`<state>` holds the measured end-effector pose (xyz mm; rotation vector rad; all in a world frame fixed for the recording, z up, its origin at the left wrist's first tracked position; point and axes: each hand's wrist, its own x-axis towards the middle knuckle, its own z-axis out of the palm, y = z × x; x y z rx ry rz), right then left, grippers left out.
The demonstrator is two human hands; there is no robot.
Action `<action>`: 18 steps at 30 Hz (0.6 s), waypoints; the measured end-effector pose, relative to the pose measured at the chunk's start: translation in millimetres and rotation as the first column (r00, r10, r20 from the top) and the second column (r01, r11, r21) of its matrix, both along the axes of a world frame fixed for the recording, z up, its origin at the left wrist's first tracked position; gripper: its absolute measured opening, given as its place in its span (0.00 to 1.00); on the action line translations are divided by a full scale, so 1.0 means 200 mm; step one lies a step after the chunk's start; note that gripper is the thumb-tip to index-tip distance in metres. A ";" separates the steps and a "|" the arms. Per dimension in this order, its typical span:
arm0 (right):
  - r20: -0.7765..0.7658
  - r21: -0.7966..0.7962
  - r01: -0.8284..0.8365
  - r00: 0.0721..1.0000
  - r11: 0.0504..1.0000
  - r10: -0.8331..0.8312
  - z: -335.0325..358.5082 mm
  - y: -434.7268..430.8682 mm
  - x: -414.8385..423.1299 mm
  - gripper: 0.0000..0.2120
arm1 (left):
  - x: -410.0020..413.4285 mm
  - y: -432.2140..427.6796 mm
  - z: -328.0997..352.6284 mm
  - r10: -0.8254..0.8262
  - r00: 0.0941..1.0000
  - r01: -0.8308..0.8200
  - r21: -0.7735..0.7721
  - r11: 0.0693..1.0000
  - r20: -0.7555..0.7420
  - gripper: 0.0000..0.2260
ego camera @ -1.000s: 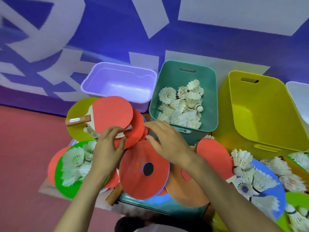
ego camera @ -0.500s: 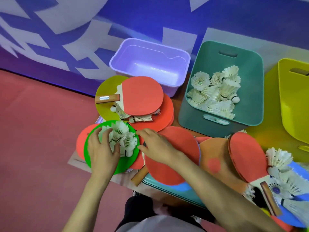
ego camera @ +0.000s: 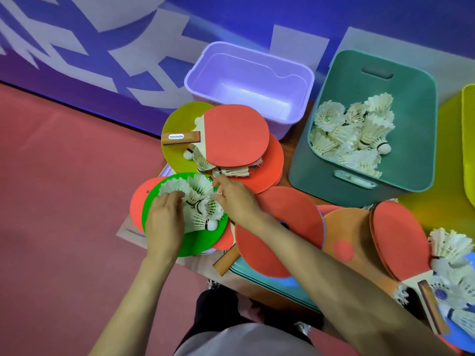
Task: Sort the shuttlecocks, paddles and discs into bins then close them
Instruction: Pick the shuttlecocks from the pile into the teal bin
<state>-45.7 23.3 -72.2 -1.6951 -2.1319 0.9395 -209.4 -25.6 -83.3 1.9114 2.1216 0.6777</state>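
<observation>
the left hand [ego camera: 164, 222] curls over and the right hand [ego camera: 237, 201] pinches the shuttlecocks [ego camera: 199, 199] heaped between them on the green disc [ego camera: 198, 246], cupping the pile from both sides, probably to lift it together into the teal bin [ego camera: 416, 155] beyond the right hand.

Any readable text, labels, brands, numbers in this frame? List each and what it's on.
Nothing here can be read.
Paddle handle: white oval label with dark print, too blurred to read.
Red disc at the far left: small dark mark near its upper edge, too small to read.
Wall: large white shapes on blue, maybe parts of characters, cropped; no word can be made out.
</observation>
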 end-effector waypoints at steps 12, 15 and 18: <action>-0.127 0.203 0.146 0.984 0.968 -0.122 0.20 -0.08 0.32 0.07 | 0.21 -0.04 0.15 -0.149 0.987 0.161 0.393 0.905 -0.061 0.07; -0.129 0.258 0.207 0.975 0.944 -0.179 0.28 -0.10 0.44 0.06 | 0.31 -0.02 0.22 -0.208 0.977 0.210 0.430 0.878 -0.052 0.07; -0.114 0.315 0.251 0.967 0.915 -0.227 0.35 -0.13 0.56 0.06 | 0.43 0.01 0.28 -0.273 0.962 0.243 0.437 0.866 0.005 0.07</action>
